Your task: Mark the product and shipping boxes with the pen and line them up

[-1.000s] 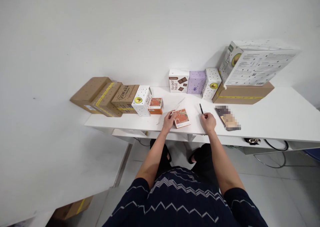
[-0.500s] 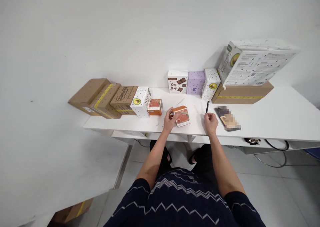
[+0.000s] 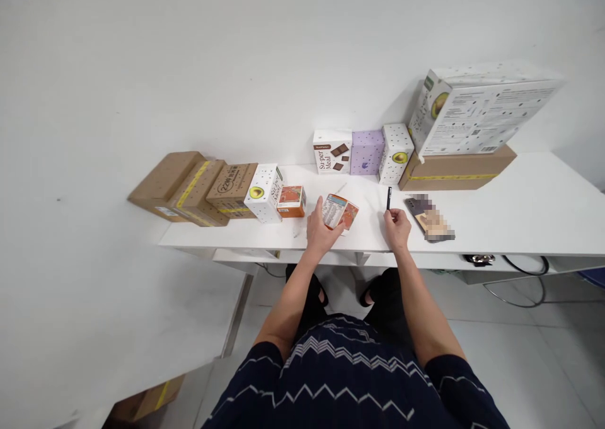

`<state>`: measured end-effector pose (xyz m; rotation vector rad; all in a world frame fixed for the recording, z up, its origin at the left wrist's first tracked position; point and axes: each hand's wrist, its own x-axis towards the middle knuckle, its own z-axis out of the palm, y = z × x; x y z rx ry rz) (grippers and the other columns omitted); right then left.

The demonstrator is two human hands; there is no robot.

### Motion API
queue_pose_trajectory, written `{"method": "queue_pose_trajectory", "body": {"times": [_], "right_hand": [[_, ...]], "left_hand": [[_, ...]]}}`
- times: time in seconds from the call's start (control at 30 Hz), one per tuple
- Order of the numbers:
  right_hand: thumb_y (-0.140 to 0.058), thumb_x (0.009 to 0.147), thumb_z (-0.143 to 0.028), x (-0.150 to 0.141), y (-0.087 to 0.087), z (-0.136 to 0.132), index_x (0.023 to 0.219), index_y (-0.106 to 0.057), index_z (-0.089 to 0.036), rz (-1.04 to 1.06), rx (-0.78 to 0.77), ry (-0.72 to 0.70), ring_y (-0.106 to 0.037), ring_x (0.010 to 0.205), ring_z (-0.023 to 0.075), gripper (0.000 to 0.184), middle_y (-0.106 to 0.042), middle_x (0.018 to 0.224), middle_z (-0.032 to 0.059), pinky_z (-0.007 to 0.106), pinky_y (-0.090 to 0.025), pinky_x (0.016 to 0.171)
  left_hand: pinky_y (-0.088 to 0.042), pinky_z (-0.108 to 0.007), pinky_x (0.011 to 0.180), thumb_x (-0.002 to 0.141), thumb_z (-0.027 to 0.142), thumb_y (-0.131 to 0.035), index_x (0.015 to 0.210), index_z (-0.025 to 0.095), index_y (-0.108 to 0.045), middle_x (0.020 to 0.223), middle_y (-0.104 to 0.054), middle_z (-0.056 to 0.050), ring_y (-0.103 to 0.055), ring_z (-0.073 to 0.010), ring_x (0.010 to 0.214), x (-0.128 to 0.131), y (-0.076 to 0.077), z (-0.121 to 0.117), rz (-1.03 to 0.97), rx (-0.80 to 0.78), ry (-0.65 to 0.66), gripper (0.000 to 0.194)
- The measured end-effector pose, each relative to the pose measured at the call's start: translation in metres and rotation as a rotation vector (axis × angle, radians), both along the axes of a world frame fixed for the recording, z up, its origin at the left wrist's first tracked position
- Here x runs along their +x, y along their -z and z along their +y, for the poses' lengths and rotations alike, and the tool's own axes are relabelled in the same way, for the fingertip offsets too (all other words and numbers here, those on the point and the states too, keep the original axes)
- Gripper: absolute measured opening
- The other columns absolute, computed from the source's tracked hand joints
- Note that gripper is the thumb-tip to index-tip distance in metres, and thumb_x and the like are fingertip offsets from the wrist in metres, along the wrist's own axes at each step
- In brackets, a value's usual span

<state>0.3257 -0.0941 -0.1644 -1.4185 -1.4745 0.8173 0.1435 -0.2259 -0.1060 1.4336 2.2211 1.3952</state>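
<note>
Orange box (image 3: 334, 210) is sitting turned compared with the earlier frame, a small-print panel now showing beside its picture face; the pen (image 3: 389, 198) is pointing much as before. Left to right: brown boxes (image 3: 201, 189) are standing in a row, one reading "22" plus characters; a white box (image 3: 261, 196) is carrying an avocado picture and "Su-per" lettering; a second orange box (image 3: 291, 202) is standing just beside it. Left hand (image 3: 322, 232) is gripping the orange box between thumb and fingers at the tabletop (image 3: 534, 218); contact below: cannot tell. That box is lying forward-right of this nearer hand, long axis unclear. Behind, the chocolate box (image 3: 332, 153) is reading "Su-per Meal". Right hand (image 3: 397, 229), well apart, is pinching the pen, whose axis is running wallward. Phone (image 3: 430, 219) is lying just beyond; large box (image 3: 486, 117) print is staying unreadable.
</note>
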Motion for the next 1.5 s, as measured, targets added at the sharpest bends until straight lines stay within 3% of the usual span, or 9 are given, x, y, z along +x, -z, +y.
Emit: {"method": "queue_pose_trajectory", "body": {"times": [0.13,0.43,0.6,0.7,0.9,1.03,1.17,1.27,1.5], "right_hand": [[-0.053,0.076,-0.041,0.0,0.001,0.0,0.083,-0.058,-0.019,0.015,-0.009,0.007,-0.054,0.067,0.0159,0.024,-0.065,0.079,0.0044,0.029,-0.043,0.071],[-0.054,0.076,-0.043,0.0,0.009,0.004,0.086,-0.059,-0.017,0.113,0.017,0.038,-0.055,0.065,0.0149,0.029,-0.065,0.079,0.0053,0.029,-0.045,0.069],[-0.057,0.072,-0.048,0.001,0.011,0.006,0.105,-0.055,-0.015,0.327,-0.018,0.055,-0.057,0.061,0.0142,0.047,-0.061,0.073,0.0004,0.029,-0.047,0.061],[-0.061,0.07,-0.049,0.004,0.009,0.005,0.093,-0.057,-0.015,0.424,-0.021,0.047,-0.058,0.06,0.0134,0.041,-0.057,0.068,-0.0019,0.029,-0.048,0.061],[-0.066,0.069,-0.051,0.006,-0.008,-0.007,0.073,-0.047,-0.02,0.683,-0.002,0.171,-0.041,0.039,0.0066,0.036,-0.043,0.048,-0.0104,0.02,-0.035,0.039],[-0.06,0.076,-0.05,-0.01,-0.034,-0.027,0.076,-0.048,-0.02,0.774,-0.025,0.023,-0.042,0.038,0.007,0.032,-0.049,0.049,-0.0083,0.019,-0.033,0.035],[-0.057,0.079,-0.045,-0.035,-0.061,-0.044,0.09,-0.058,-0.017,0.686,-0.03,-0.262,-0.056,0.053,0.0098,0.03,-0.063,0.067,-0.0004,0.024,-0.048,0.053],[-0.06,0.076,-0.037,-0.053,-0.072,-0.048,0.09,-0.058,-0.019,0.521,-0.012,-0.413,-0.057,0.058,0.0102,0.023,-0.064,0.073,-0.0009,0.025,-0.049,0.059],[-0.049,0.082,-0.038,-0.069,-0.067,-0.047,0.08,-0.054,-0.019,0.108,0.061,-0.466,-0.053,0.051,0.0122,0.02,-0.058,0.059,-0.0026,0.024,-0.041,0.053]], "left_hand": [[-0.03,-0.046,0.106,0.071,0.045,-0.071,0.145,0.02,-0.027,0.126,-0.055,-0.015,-0.046,-0.033,0.121,0.013,-0.004,0.001,0.153,-0.111,-0.07,0.09],[-0.032,-0.046,0.107,0.072,0.032,-0.069,0.147,0.021,-0.012,0.135,-0.042,-0.017,-0.036,-0.0309,0.13,0.009,0.031,-0.018,0.19,0.016,0.015,0.095],[-0.038,-0.044,0.104,0.072,0.034,-0.07,0.138,0.022,-0.032,0.125,-0.045,-0.014,-0.042,-0.0282,0.123,0.022,0.037,-0.022,0.159,0.042,0.019,0.077],[-0.044,-0.041,0.099,0.076,0.033,-0.068,0.127,0.022,-0.045,0.12,-0.042,-0.012,-0.046,-0.0253,0.116,0.032,0.044,-0.02,0.152,0.043,0.055,0.057],[-0.049,-0.039,0.094,0.085,0.029,-0.058,0.122,0.022,-0.05,0.115,-0.042,-0.009,-0.051,-0.021,0.108,0.034,0.055,-0.015,0.194,0.15,0.099,0.038],[-0.051,-0.036,0.09,0.087,0.029,-0.056,0.12,0.022,-0.05,0.112,-0.044,-0.009,-0.053,-0.0193,0.103,0.031,0.058,-0.012,0.213,0.194,0.098,0.034],[-0.052,-0.035,0.087,0.087,0.031,-0.057,0.12,0.021,-0.05,0.111,-0.044,-0.009,-0.054,-0.0177,0.098,0.026,0.062,-0.01,0.245,0.225,0.129,0.035],[-0.052,-0.034,0.085,0.086,0.031,-0.057,0.121,0.021,-0.05,0.109,-0.043,-0.008,-0.054,-0.0171,0.096,0.02,0.067,-0.008,0.28,0.239,0.167,0.037],[-0.052,-0.037,0.084,0.083,0.031,-0.059,0.119,0.018,-0.049,0.109,-0.041,-0.01,-0.049,-0.0205,0.102,0.01,0.072,-0.001,0.343,0.339,0.226,0.039]]}}
